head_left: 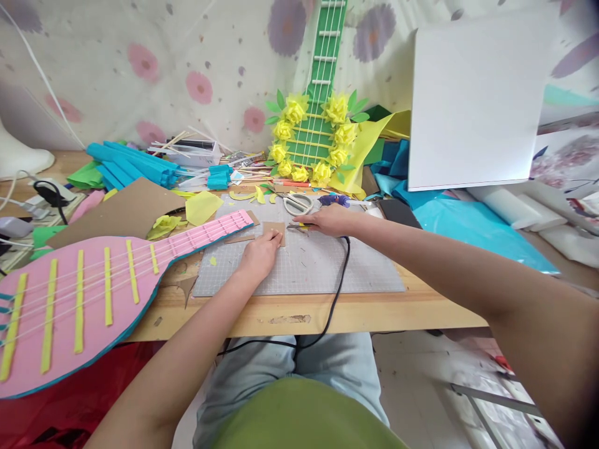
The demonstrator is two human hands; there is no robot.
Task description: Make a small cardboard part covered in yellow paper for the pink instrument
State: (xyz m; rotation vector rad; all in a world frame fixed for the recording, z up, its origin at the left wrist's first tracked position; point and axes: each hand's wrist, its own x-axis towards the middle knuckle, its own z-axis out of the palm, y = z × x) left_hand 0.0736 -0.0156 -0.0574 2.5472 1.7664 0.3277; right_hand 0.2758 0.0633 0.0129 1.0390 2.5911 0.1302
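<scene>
One cardboard piece (pixel 272 226), partly hidden, left hand (pixel 262 252) atop

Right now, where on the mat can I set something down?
The cutting mat looks bare at its front right, between the black cable and right forearm. Between cable and left forearm is mostly bare too. The mat's back edge is crowded: scissors, yellow scraps.

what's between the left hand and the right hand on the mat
The head view shows the small cardboard, touched by the left hand, then the tip of the tool in the right hand.
</scene>
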